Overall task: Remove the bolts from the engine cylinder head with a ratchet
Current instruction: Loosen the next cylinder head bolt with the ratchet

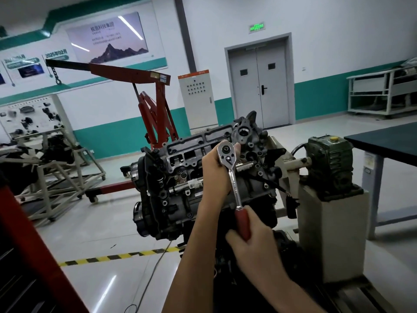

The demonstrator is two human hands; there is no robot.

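A grey engine with its cylinder head (191,150) facing me hangs on a stand in the middle of the view. A chrome ratchet (232,177) with a red handle is held against the head's right part. My left hand (214,170) wraps around the ratchet's round head from behind, thumb beside it. My right hand (250,240) grips the red handle below. The socket and the bolt under it are hidden by the ratchet head. Several small bolts show on the head's flanges.
A green gearbox (329,161) on a beige pedestal (331,233) carries the engine at the right. A dark table (383,143) stands far right. A red engine crane (155,109) is behind, metal frames with parts at left, a red cabinet edge (29,245) near left.
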